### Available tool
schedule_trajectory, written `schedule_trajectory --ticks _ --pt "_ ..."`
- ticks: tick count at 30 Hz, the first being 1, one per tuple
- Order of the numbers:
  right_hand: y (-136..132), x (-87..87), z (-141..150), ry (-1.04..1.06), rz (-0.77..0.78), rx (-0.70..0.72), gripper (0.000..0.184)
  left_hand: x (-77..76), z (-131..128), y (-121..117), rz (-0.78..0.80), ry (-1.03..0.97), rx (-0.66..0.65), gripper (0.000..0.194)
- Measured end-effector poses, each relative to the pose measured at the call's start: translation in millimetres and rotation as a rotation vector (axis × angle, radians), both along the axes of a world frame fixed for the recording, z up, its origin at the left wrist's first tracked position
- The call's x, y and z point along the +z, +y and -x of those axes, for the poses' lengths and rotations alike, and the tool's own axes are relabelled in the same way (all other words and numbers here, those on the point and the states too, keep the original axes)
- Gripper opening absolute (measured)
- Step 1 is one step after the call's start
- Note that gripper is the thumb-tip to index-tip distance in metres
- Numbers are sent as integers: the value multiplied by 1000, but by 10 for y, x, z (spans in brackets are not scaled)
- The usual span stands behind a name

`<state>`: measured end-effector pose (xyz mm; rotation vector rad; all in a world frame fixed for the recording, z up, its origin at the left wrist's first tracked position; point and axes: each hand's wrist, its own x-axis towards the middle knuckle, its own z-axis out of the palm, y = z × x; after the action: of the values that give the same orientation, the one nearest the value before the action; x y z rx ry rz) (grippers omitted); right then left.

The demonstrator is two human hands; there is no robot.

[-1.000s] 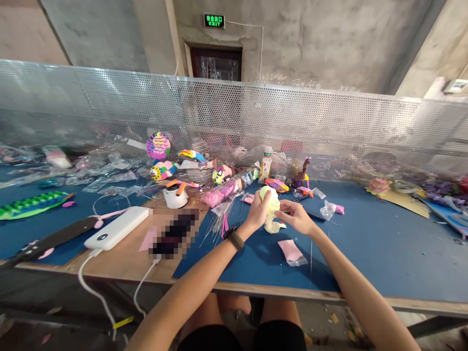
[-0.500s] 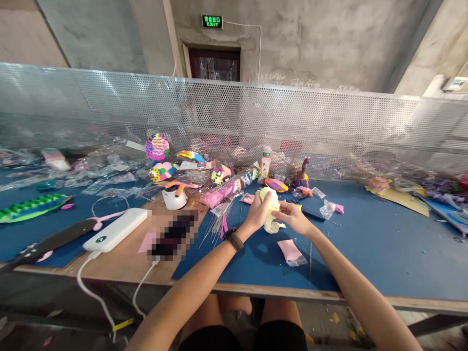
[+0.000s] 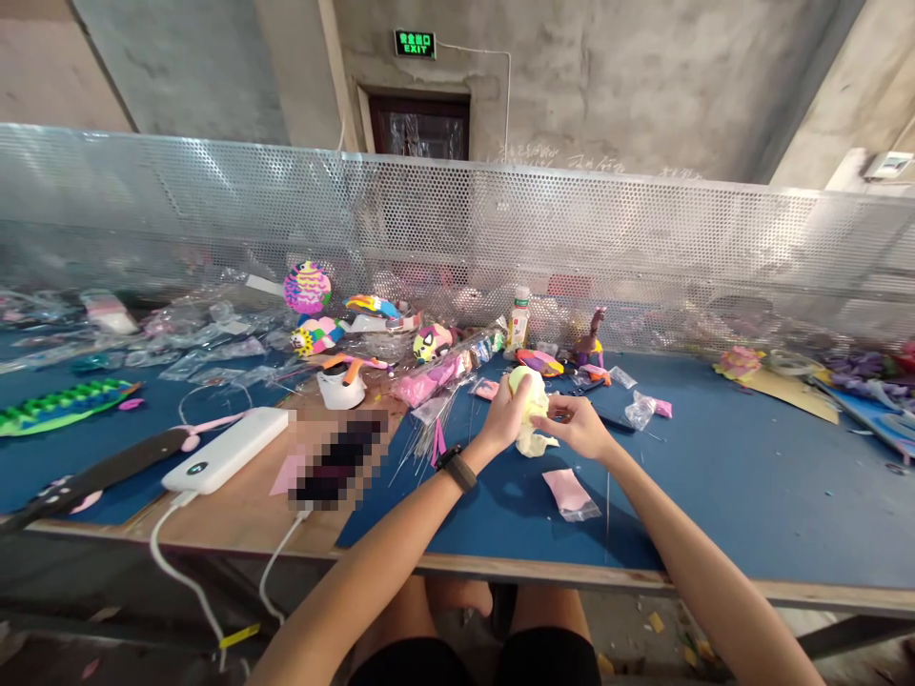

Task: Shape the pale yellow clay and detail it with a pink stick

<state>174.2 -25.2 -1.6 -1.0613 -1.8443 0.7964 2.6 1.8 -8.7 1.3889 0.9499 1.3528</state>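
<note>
My left hand (image 3: 506, 415) is wrapped round a lump of pale yellow modelling clay (image 3: 530, 410), rounded on top with a ragged, thin flap hanging at its lower end. On the clay's right side the fingertips of my right hand (image 3: 576, 424) pinch its edge. Part of the lump is covered by my left fingers. Nearer the table's front edge lies a pink clay packet (image 3: 568, 494) in clear plastic, below my hands. Just behind the clay rests an orange and purple clay figure (image 3: 540, 362).
Thin wires (image 3: 427, 433) spread left of my hands. A white power bank (image 3: 227, 450) and a blurred phone (image 3: 339, 462) lie with cables over the front edge. A bottle (image 3: 518, 319) stands behind, near a perforated metal screen (image 3: 607, 238). Small plastic packets (image 3: 641, 410) lie rightward.
My right fingers have curled in slightly more at the clay's right side. My left hand and the things on the table look unchanged.
</note>
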Motion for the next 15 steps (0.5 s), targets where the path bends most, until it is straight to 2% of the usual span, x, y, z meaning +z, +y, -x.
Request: schedule_trajectory --ticks 5,11,15 --pt "14 -18 -4 48 58 -8 53 2 2 -12 5 0 -7 36" --pt "36 0 4 51 90 79 47 -23 11 18 -9 37 12 33" --pt "55 -7 -30 82 156 107 51 -44 8 36 -16 15 8 34"
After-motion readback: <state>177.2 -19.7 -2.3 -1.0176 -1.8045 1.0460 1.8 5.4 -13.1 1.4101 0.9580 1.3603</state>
